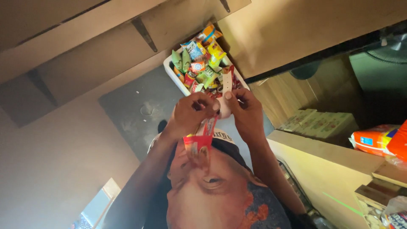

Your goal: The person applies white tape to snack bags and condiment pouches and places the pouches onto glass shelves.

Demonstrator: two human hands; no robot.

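Observation:
Both my hands are raised overhead, close together under a white tray [171, 69] heaped with several small colourful sachets [199, 59]. My left hand [190, 113] pinches the top of a red sachet strip [198, 143], which hangs down over a head in a dark cap below. My right hand [247, 113] pinches the lower end of a pale narrow strip [227, 83] that reaches up into the tray. The fingertips of the two hands almost touch.
Wooden shelves with dark metal brackets [144, 33] run across the top left. To the right are stacked pale cartons [319, 123], orange packets [375, 141] and a light counter edge [322, 154]. A dark wall patch [135, 110] lies behind my left arm.

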